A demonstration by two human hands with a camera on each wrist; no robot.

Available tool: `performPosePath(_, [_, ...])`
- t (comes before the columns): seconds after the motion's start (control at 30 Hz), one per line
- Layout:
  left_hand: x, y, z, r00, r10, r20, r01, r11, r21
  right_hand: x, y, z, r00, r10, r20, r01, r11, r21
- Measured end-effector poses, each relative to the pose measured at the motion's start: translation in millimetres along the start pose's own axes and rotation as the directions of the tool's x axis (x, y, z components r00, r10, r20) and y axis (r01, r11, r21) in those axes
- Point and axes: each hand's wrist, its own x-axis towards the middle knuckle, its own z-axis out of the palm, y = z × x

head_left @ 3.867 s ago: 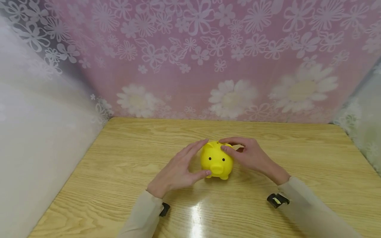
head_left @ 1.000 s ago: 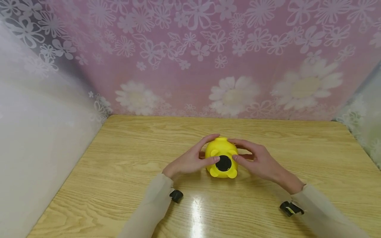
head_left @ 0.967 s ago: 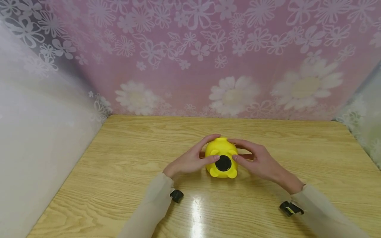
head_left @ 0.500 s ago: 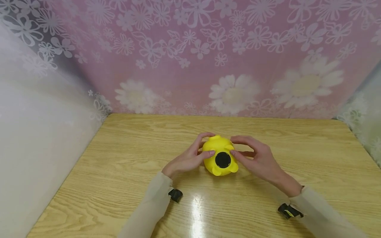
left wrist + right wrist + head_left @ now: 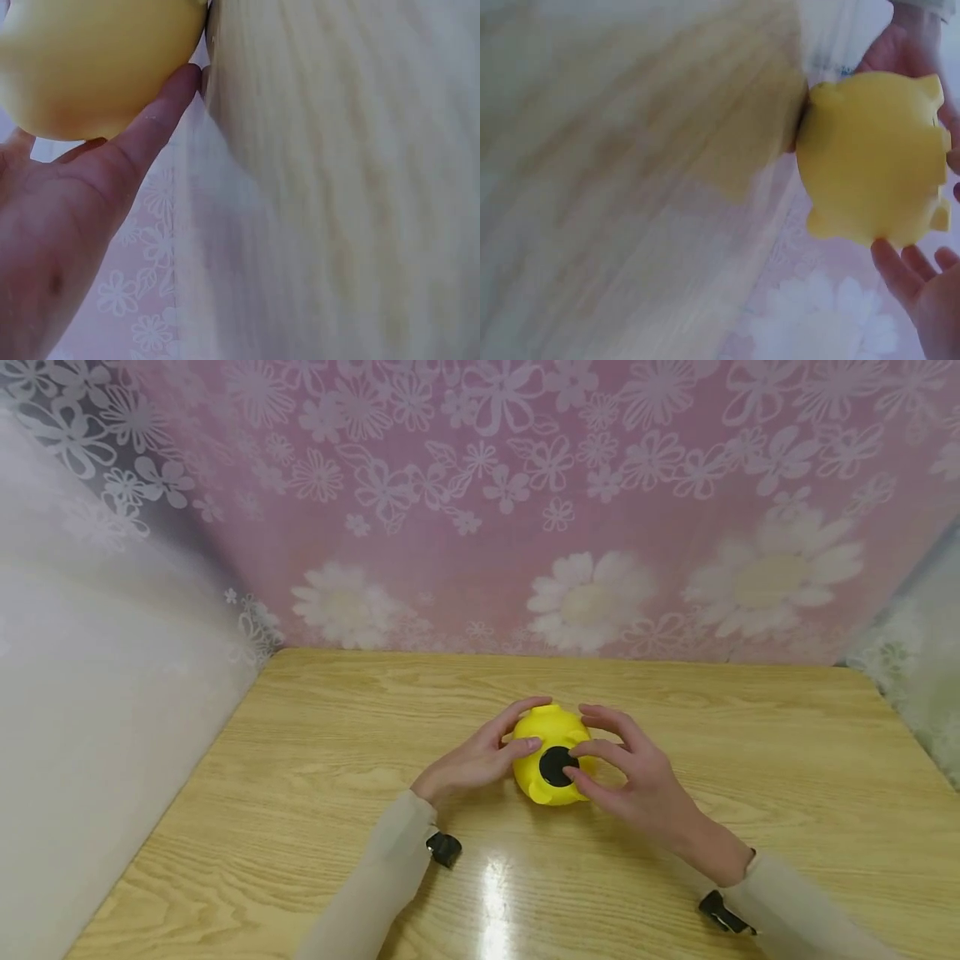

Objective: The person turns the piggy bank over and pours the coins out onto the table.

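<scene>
Piggy bank point(image 5: 551, 725), belly toward me on the counter point(image 5: 300, 760), right of centre, low in the frame: my left grip point(image 5: 478, 762) clasps its side, seemingly to steady it; my right grip point(image 5: 647, 781) touches the black plug point(image 5: 556, 767), whether pinching I cannot tell.

Pale-sleeved, our left forearm point(image 5: 375, 875) and right forearm point(image 5: 798, 906) angle forward and inward. Our left hand point(image 5: 480, 758) curves in a grip, thumb spread apart from its fingers point(image 5: 517, 709); our right hand point(image 5: 641, 781) holds thumb and forefinger tips close together, another finger extended beyond them.
</scene>
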Motion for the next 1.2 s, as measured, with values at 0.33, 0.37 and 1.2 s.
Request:
performPosePath(0.33, [10.5,2.0,-4.9,1.0,-0.01,0.02,0.01,1.0,0.01,-3,-6,6,0.995,0.094,0.037,-0.089,0.988,-0.124])
performPosePath(0.37, [11.0,2.0,-5.0,1.0,-0.01,0.023,0.01,1.0,0.009,-3,-7,7,0.995,0.095,0.031,-0.09,0.985,-0.15])
performPosePath(1.2, [18.5,3.2,-8.6,0.997,-0.018,0.074,0.02,1.0,-0.021,2,-10,16,0.987,0.16,-0.026,-0.162,0.966,-0.199])
